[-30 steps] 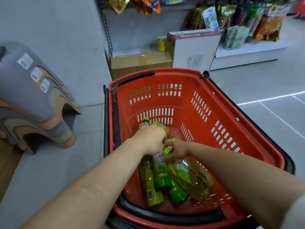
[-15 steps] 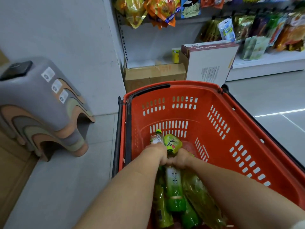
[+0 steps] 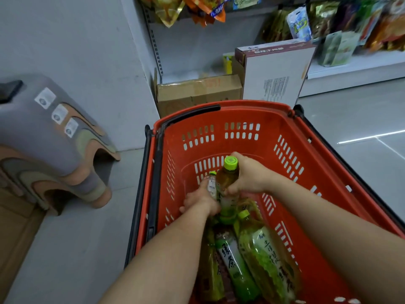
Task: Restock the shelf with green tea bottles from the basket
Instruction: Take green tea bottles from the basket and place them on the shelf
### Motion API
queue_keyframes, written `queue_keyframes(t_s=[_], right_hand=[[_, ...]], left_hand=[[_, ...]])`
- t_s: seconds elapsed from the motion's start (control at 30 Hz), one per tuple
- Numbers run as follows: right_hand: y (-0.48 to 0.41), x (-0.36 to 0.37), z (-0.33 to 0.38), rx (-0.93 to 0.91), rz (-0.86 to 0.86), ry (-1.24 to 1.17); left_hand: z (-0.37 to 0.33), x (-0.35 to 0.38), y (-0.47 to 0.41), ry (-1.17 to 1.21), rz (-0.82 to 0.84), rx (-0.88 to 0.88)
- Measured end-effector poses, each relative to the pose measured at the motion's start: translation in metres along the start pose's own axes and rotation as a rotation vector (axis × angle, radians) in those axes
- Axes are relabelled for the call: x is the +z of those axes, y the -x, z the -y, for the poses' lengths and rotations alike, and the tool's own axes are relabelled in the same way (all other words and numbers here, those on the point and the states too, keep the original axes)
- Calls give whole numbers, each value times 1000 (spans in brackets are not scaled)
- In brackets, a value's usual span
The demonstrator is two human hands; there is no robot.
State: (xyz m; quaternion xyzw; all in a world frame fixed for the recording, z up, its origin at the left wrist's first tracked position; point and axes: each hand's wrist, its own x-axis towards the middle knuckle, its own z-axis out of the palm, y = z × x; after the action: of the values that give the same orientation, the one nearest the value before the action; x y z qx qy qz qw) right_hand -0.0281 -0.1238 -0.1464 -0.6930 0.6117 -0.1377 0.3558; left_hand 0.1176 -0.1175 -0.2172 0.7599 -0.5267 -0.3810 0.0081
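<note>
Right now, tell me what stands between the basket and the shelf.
A brown carton and a white box stand between the basket and the shelf, as the head view shows.

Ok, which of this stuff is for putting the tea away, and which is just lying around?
For the job: red basket, raised bottle gripped by the right hand, lower bottle gripped by the left hand, green tea bottles lying in the basket.
Just lying about: stacked stools, brown carton, white box, snack bags.

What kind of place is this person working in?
Probably a small shop: snack bags line a shelf, a red shopping basket holds tea bottles, and cardboard boxes stand beyond it.
</note>
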Motion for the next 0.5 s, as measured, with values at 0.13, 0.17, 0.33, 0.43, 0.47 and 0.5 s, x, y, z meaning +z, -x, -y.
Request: queue_keyframes(t_s=[0.13,0.17,0.33,0.43,0.47,0.5], right_hand=[[0,-39,2,17,-231,-209],[1,-46,2,12,-310,-275],[14,-71,17,-59,-602,-671],[24,-77,37,-123,-639,-896],[28,-77,46,-148,-630,-977],[33,-77,58,-170,-607,-1060]], left_hand=[[-31,-27,28,683,67,-70],[-40,-34,40,835,132,-83],[-53,-72,83,1137,290,151],[-42,-103,115,1199,304,360],[-34,-114,124,1204,290,431],[-26,-125,134,1209,282,506]])
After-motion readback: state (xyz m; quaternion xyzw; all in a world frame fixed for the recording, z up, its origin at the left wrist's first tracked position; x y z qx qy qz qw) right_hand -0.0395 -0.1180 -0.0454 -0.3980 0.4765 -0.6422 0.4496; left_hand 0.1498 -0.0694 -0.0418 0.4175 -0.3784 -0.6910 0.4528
